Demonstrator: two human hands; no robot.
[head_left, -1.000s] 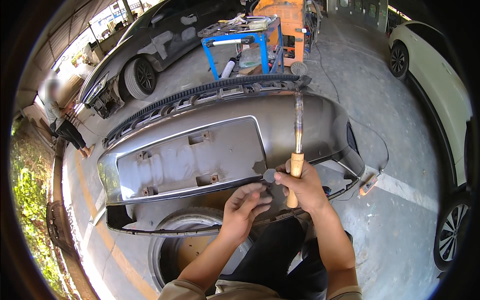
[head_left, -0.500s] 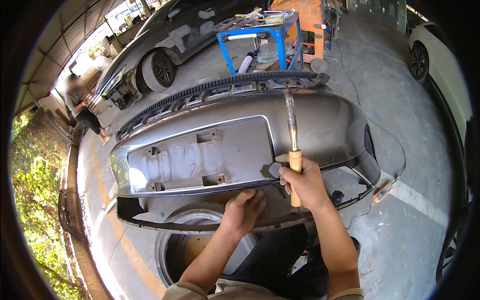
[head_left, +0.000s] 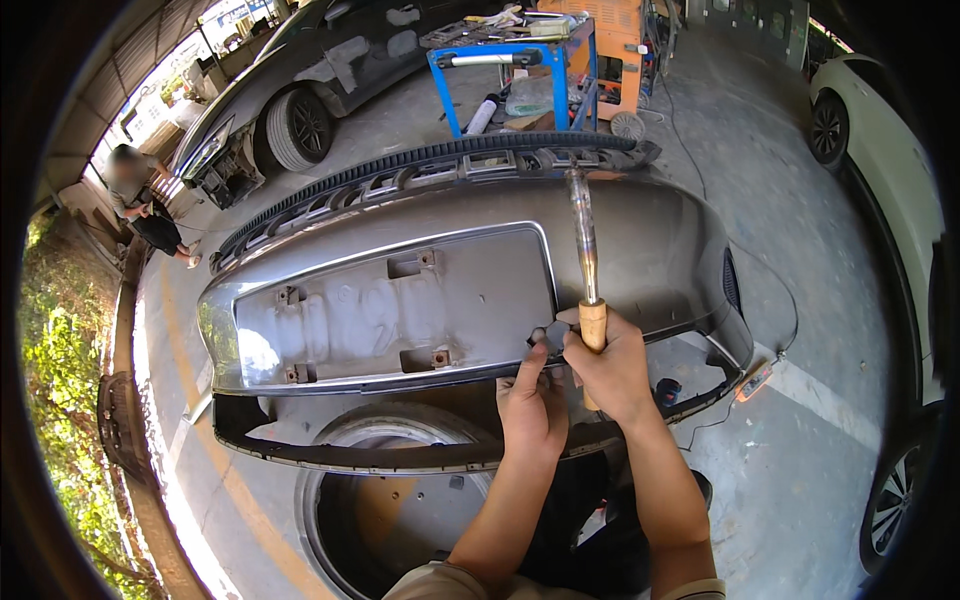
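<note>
My right grip is wrapped round the wooden-handled tool, thumb at a grey piece by the lower right corner of the bumper's recess. My left grip is curled alongside; whether it pinches anything, I cannot tell. Apparent step: positioning the piece; next calls for steady alignment.

Grey-brown bumper, tan handle, blue cart frame, orange machine, dark car with grey patches

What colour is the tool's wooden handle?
The cylindrical wooden handle is light tan, shown in the head view.
</note>
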